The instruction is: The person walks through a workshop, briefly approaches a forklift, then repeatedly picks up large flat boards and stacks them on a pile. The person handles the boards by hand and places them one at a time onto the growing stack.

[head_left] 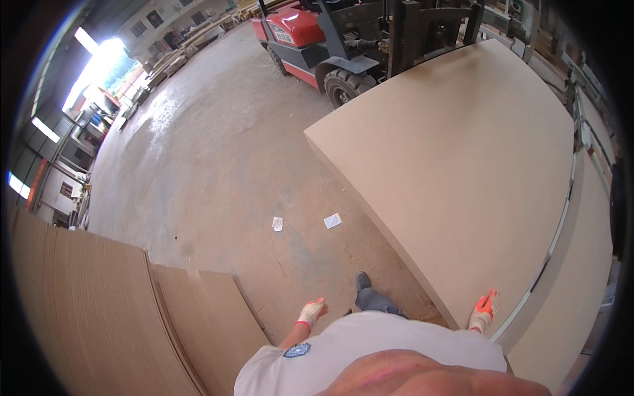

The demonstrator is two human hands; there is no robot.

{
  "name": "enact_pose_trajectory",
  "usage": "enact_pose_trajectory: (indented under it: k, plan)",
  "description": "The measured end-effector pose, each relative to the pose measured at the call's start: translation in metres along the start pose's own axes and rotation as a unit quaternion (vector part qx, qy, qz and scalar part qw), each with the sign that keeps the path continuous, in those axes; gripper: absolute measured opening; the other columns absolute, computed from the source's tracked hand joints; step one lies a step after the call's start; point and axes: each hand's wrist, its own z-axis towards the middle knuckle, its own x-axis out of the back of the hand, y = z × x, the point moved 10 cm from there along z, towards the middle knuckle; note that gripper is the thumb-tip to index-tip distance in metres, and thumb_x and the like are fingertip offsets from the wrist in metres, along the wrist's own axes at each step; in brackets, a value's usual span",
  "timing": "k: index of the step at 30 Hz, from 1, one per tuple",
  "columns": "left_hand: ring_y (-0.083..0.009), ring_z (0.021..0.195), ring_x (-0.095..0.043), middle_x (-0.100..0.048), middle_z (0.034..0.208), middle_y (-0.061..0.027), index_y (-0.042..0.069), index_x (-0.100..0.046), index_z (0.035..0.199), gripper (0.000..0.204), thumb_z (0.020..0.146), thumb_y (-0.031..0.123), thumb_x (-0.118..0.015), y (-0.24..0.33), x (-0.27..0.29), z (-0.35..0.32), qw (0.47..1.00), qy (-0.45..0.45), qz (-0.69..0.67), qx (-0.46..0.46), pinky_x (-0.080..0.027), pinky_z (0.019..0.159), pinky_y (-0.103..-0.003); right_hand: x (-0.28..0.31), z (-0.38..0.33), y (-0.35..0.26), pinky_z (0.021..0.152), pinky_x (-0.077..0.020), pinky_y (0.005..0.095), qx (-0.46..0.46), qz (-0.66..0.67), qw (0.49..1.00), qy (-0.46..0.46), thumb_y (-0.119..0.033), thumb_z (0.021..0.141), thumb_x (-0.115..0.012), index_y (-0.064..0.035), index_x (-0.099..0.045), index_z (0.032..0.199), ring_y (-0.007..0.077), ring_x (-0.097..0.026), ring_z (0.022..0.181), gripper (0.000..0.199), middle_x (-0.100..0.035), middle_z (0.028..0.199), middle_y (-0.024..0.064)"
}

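My left hand (312, 311), in a white glove with orange on the fingers, hangs over the floor beside my body. It holds nothing that I can see, and its fingers are loosely extended. To the right, my right hand (484, 310) wears the same kind of glove. It lies over the near end of a large stack of tan boards (456, 178), its fingers stretched forward. Whether it presses on the top board or hovers just above it, I cannot tell.
Beyond the stack stands a red forklift (300, 30). More tan boards (99, 297) stand on edge at the left. Two pieces of paper, one whitish (277, 224) and one pale (332, 221), lie on the concrete floor (211, 165). Another board stack (581, 251) sits at far right.
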Motion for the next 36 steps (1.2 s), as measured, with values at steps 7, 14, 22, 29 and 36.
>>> enact_pose_trajectory:
  k: [7, 14, 22, 29, 36]
  plan:
    - [-0.0265, 0.071, -0.07, -0.072, 0.077, -0.0123, 0.003, -0.075, 0.088, 0.045, 0.104, 0.041, -0.057, 0.013, 0.238, 0.06, 0.973, 0.203, -0.061, 0.088, -0.055, 0.066, -0.046, -0.098, 0.199, -0.329, 0.116, -0.0453, 0.0437, -0.063, 0.31, 0.947, -0.054, -0.045, 0.102, -0.064, -0.0055, -0.053, 0.152, 0.0307, -0.057, 0.139, 0.065, -0.061, 0.149, 0.0177]
    - [-0.0244, 0.063, -0.066, -0.069, 0.075, -0.0106, 0.007, -0.07, 0.091, 0.039, 0.107, 0.04, -0.056, 0.218, 0.408, 0.227, 0.941, 0.242, -0.233, -0.039, -0.05, 0.053, -0.04, -0.139, 0.31, -0.823, 0.119, -0.041, 0.0479, 0.236, 0.267, 0.934, -0.015, -0.043, 0.101, -0.062, -0.0081, -0.06, 0.146, 0.0372, -0.053, 0.141, 0.057, -0.06, 0.15, 0.0183]
    - [-0.0251, 0.088, -0.073, -0.075, 0.098, -0.0161, -0.004, -0.069, 0.112, 0.031, 0.104, 0.026, -0.065, 0.553, 0.42, 0.357, 0.993, 0.034, -0.064, -0.091, -0.062, 0.085, -0.038, -0.166, 0.331, -0.861, 0.124, -0.0336, 0.05, 0.161, 0.187, 0.969, 0.025, -0.033, 0.1, -0.064, -0.008, -0.058, 0.149, 0.039, -0.049, 0.144, 0.056, -0.058, 0.152, 0.0176]
    - [-0.0188, 0.096, -0.072, -0.075, 0.105, -0.0115, -0.002, -0.07, 0.117, 0.036, 0.103, 0.03, -0.062, 0.816, 0.445, 0.487, 0.994, 0.003, -0.046, -0.097, -0.058, 0.092, -0.033, -0.19, 0.322, -0.794, 0.116, -0.046, 0.0424, -0.081, 0.268, 0.96, -0.02, -0.028, 0.106, -0.06, -0.0081, -0.055, 0.152, 0.0314, -0.054, 0.143, 0.05, -0.059, 0.152, 0.0169]
    - [-0.0429, 0.131, -0.062, -0.069, 0.136, -0.0212, 0.006, -0.072, 0.132, 0.057, 0.102, 0.046, -0.044, 1.055, 0.432, 0.6, 0.844, 0.105, 0.462, -0.25, -0.049, 0.11, -0.048, -0.131, 0.344, -0.814, 0.11, -0.0505, 0.0433, -0.181, -0.002, 0.978, 0.106, -0.031, 0.105, -0.062, -0.0078, -0.054, 0.152, 0.036, -0.063, 0.131, 0.053, -0.064, 0.143, 0.0219]
